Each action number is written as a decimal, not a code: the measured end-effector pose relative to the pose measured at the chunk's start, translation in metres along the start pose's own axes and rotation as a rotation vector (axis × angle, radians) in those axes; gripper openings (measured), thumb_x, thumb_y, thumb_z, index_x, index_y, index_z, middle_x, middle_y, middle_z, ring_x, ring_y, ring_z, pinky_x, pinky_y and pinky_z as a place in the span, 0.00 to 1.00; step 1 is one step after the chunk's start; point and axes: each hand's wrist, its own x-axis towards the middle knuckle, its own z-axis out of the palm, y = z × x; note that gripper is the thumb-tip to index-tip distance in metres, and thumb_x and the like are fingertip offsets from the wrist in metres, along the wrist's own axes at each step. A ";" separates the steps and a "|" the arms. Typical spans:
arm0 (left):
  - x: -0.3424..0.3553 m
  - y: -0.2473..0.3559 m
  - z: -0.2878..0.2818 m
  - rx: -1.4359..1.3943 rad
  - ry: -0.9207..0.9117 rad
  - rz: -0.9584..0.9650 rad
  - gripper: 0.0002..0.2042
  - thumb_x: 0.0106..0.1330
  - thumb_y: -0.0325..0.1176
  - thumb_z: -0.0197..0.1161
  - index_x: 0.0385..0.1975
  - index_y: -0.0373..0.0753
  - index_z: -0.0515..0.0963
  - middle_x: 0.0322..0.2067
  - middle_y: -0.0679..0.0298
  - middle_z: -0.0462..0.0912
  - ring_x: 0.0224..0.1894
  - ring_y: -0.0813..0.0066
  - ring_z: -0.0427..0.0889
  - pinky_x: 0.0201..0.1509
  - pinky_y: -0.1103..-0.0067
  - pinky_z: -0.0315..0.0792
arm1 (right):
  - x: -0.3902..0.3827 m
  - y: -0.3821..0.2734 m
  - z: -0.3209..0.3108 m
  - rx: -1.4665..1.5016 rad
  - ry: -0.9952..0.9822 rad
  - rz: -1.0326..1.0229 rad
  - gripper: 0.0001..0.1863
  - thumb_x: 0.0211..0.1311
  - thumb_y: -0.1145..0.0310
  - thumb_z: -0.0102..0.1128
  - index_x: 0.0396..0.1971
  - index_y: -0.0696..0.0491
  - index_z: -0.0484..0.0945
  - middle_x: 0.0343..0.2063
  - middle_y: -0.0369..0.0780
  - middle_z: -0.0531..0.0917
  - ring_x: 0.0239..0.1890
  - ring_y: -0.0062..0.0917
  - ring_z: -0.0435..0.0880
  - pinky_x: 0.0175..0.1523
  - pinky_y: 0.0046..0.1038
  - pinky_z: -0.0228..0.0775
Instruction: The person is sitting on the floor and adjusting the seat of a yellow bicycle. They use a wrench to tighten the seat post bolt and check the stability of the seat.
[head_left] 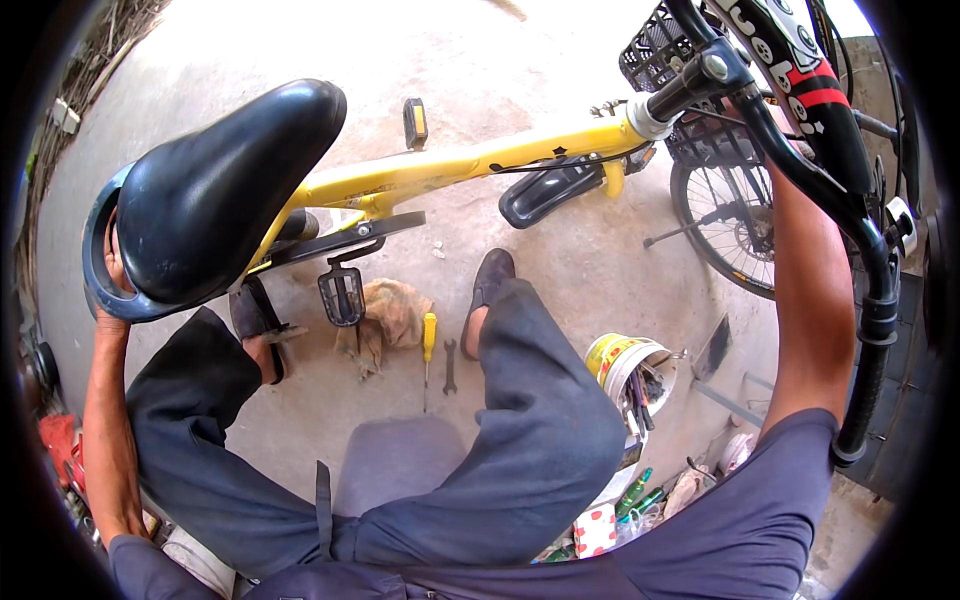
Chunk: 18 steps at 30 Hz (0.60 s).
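Observation:
A small yellow bicycle (480, 160) stands across in front of me, its black saddle (225, 190) to the left and its black handlebar (840, 205) to the right. My left hand (116, 268) is closed round the blue-grey grab handle (94, 262) behind the saddle; some fingers show through its loop. My right forearm (812, 270) reaches up behind the handlebar and its black padded cover (800, 90), which hide the right hand, so its grip does not show. One black pedal (342, 294) hangs below the frame on my side.
Between my feet lie a brown rag (395, 312), a yellow-handled screwdriver (429, 340) and a dark open-ended wrench (450, 367). A white and yellow bucket (655, 375) of tools tilts right of my knee. Beyond stands a spoked wheel (735, 215) below a black basket (655, 50).

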 end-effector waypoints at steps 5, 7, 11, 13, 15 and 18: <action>0.004 0.005 -0.002 -0.029 -0.008 -0.025 0.11 0.66 0.32 0.53 0.46 0.38 0.75 0.42 0.55 0.77 0.47 0.60 0.77 0.51 0.72 0.69 | 0.001 -0.001 -0.005 -0.001 0.005 -0.001 0.19 0.53 0.58 0.63 0.39 0.58 0.78 0.33 0.42 0.81 0.36 0.25 0.80 0.41 0.25 0.71; 0.005 0.010 -0.002 -0.035 -0.011 -0.032 0.11 0.66 0.32 0.53 0.46 0.38 0.75 0.43 0.55 0.77 0.47 0.59 0.77 0.51 0.72 0.69 | 0.002 -0.001 -0.005 0.003 0.005 0.000 0.19 0.53 0.58 0.63 0.39 0.58 0.78 0.33 0.42 0.81 0.36 0.25 0.80 0.40 0.25 0.71; 0.009 0.012 -0.006 -0.050 -0.019 -0.044 0.11 0.66 0.32 0.54 0.46 0.38 0.76 0.43 0.55 0.77 0.47 0.59 0.77 0.52 0.72 0.69 | 0.003 0.001 -0.004 0.013 0.006 -0.001 0.19 0.54 0.59 0.63 0.39 0.58 0.78 0.33 0.41 0.81 0.36 0.25 0.80 0.40 0.25 0.71; 0.010 0.013 -0.005 -0.061 -0.021 -0.051 0.11 0.66 0.32 0.54 0.45 0.38 0.76 0.43 0.55 0.77 0.47 0.59 0.77 0.52 0.72 0.69 | 0.003 0.002 -0.004 0.013 0.006 0.000 0.18 0.54 0.59 0.63 0.39 0.58 0.78 0.33 0.41 0.82 0.36 0.24 0.80 0.40 0.25 0.71; 0.009 0.012 -0.003 -0.074 -0.028 -0.058 0.11 0.66 0.33 0.54 0.45 0.38 0.76 0.43 0.54 0.77 0.47 0.59 0.77 0.52 0.72 0.69 | 0.003 0.000 -0.006 0.004 0.006 -0.002 0.18 0.54 0.60 0.63 0.39 0.58 0.78 0.33 0.41 0.82 0.36 0.24 0.80 0.40 0.25 0.71; 0.012 0.013 -0.010 -0.064 -0.027 -0.061 0.11 0.66 0.33 0.54 0.45 0.38 0.76 0.43 0.54 0.77 0.48 0.58 0.77 0.52 0.71 0.68 | 0.001 0.003 -0.003 0.021 0.011 -0.004 0.18 0.55 0.60 0.63 0.39 0.58 0.78 0.34 0.40 0.82 0.36 0.24 0.80 0.40 0.25 0.71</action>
